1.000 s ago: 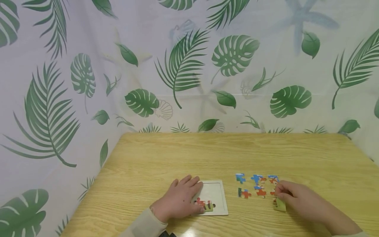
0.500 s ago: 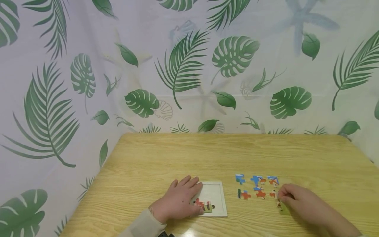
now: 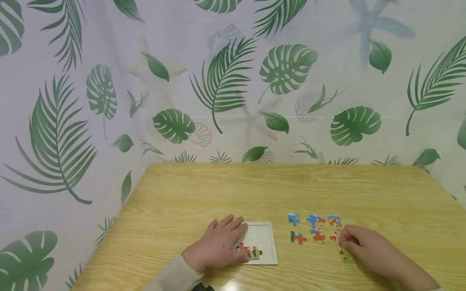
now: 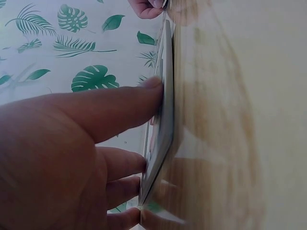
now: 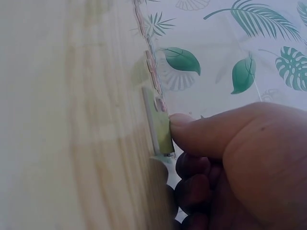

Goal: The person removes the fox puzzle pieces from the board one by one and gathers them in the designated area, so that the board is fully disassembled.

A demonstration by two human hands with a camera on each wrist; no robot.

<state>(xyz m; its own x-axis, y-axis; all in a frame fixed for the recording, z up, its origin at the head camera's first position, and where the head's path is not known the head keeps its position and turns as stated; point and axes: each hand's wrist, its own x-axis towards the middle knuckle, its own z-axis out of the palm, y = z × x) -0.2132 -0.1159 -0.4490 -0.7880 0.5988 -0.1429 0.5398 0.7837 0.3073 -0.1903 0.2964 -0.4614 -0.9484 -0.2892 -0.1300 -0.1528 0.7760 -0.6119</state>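
Note:
My left hand [image 3: 220, 246] rests with fingers spread over the left part of a white puzzle tray [image 3: 272, 244]. Its thumb lies by joined red and green puzzle pieces [image 3: 253, 252] at the tray's near side. In the left wrist view the thumb and fingertips touch the edge of the tray [image 4: 166, 115]. On the right, my right hand [image 3: 367, 246] has curled fingers and pinches a green puzzle piece [image 3: 344, 255] at the table. The right wrist view shows the thumb against that green piece [image 5: 160, 124], close over the wood; the fingers partly hide it.
Loose puzzle pieces lie in two rows between tray and right hand: blue ones [image 3: 293, 219] behind, red-orange ones [image 3: 300, 238] in front. The wooden table [image 3: 218, 186] reaches back to a leaf-printed cloth [image 3: 233, 81].
My right hand has shifted slightly toward me, and the green piece beneath it has turned and is more covered. My left hand stays in place on the tray.

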